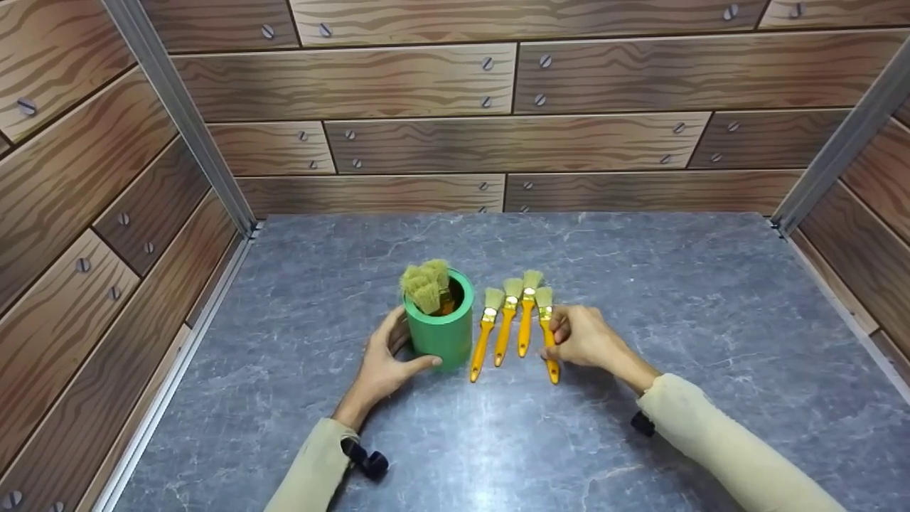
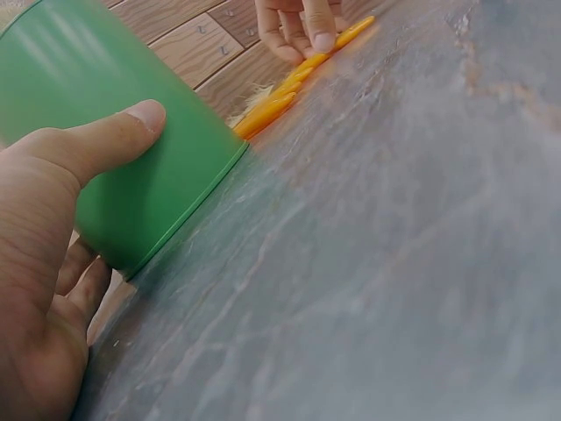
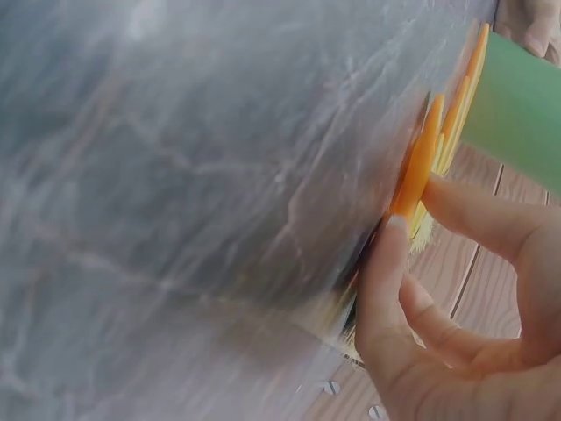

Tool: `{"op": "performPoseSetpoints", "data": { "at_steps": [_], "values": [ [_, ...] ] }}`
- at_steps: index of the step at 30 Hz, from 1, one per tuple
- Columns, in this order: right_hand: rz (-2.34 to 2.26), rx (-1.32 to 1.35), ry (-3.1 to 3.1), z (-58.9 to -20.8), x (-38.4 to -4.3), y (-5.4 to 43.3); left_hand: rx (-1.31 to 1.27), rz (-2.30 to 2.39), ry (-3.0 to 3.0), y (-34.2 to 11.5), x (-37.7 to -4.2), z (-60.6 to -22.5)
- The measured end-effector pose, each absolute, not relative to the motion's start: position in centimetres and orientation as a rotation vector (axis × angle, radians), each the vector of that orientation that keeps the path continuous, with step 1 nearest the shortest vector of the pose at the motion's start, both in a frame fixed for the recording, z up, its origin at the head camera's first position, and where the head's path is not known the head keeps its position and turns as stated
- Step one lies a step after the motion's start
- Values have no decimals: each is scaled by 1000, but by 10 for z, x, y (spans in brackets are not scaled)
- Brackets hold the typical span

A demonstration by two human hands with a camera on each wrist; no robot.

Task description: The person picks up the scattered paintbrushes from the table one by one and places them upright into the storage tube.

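A green cylindrical container (image 1: 442,345) stands upright on the table, with several paintbrushes (image 1: 425,284) inside, bristles up. My left hand (image 1: 384,366) curves round its left side, thumb across the front; the left wrist view shows the thumb lying on the green wall (image 2: 175,79). To the container's right, paintbrushes with orange handles lie in a row, bristles pointing away. At the row's right end, my right hand (image 1: 584,338) pinches the handle of a paintbrush (image 1: 549,348) between thumb and fingers. The right wrist view shows this orange handle (image 3: 421,162) at the fingertips.
Three more paintbrushes (image 1: 485,341) lie between the container and the right hand. The grey marbled tabletop (image 1: 640,270) is bounded by wood-patterned walls (image 1: 498,142) at the back and both sides, with metal posts (image 1: 192,128) in the corners.
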State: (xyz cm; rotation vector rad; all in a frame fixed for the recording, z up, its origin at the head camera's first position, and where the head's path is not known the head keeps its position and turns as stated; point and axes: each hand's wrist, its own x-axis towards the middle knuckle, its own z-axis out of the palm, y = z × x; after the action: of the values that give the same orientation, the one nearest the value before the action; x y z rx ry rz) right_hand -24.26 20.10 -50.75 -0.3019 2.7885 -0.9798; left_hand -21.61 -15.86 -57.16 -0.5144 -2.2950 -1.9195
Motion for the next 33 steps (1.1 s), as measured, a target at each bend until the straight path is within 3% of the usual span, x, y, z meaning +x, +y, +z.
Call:
{"op": "performPoseSetpoints", "data": {
  "at_steps": [21,33],
  "values": [
    [-1330,-13,2448,-507,-250,216,-545,-1924,-2272,-159,-215,-573],
    [-1616,-202,2264,-475,-251,229,-527,-1939,-2269,-158,-216,-571]
  ]
}}
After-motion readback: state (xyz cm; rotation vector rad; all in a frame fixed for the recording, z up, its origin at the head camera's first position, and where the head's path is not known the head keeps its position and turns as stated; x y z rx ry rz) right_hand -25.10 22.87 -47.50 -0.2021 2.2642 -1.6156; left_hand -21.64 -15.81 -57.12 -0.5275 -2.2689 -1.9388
